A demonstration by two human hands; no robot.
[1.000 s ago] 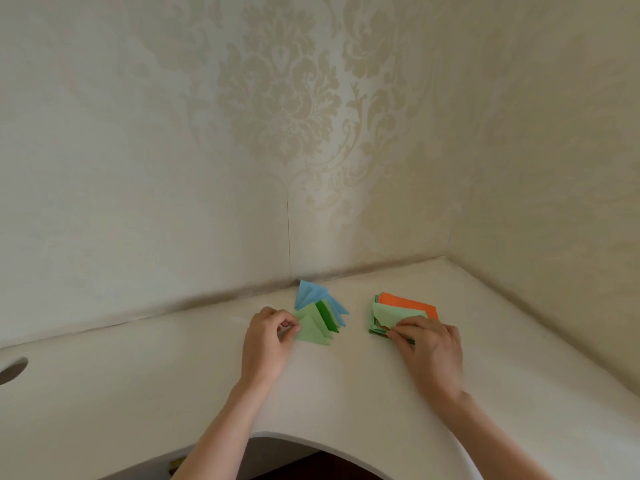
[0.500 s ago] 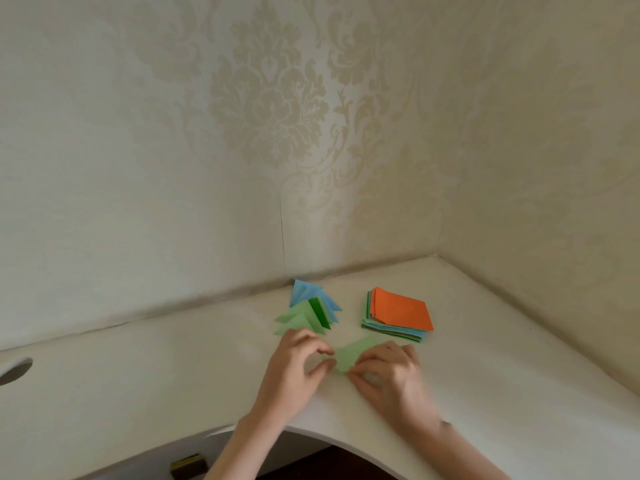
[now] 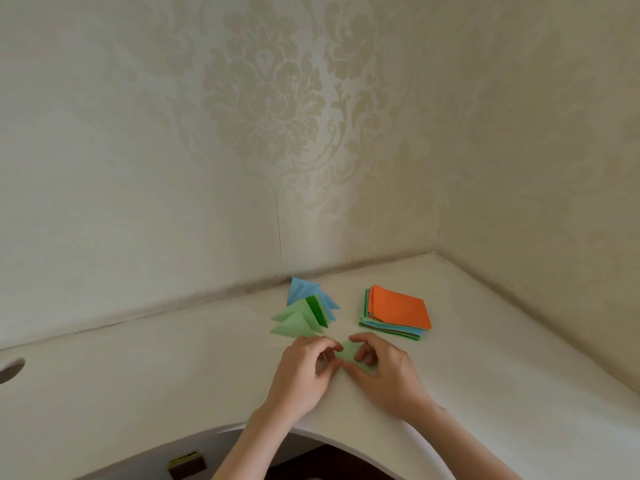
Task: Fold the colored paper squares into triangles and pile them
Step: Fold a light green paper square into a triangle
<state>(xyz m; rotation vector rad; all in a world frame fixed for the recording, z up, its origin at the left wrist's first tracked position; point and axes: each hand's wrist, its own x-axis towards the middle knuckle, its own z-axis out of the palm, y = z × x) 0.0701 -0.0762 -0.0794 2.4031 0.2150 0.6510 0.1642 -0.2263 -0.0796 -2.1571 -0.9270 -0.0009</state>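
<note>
paper, a light green sheet (image 3: 348,355), lies on the white desk (image 3: 173,375) directly between the two hands, near the desk's front edge. the left hand (image 3: 304,370) pinches its left side with curled fingers, and the right hand (image 3: 384,368) curls its fingers over the right side, so both grip the same sheet and neither is nearer. its long axis cannot be told, since the fingers hide most of it. the pile of folded triangles (image 3: 304,311), green and blue, sits just behind the left hand; the stack of unfolded squares (image 3: 398,311), orange on top, lies behind the right. no brand, label or readable writing shows anywhere.
</note>
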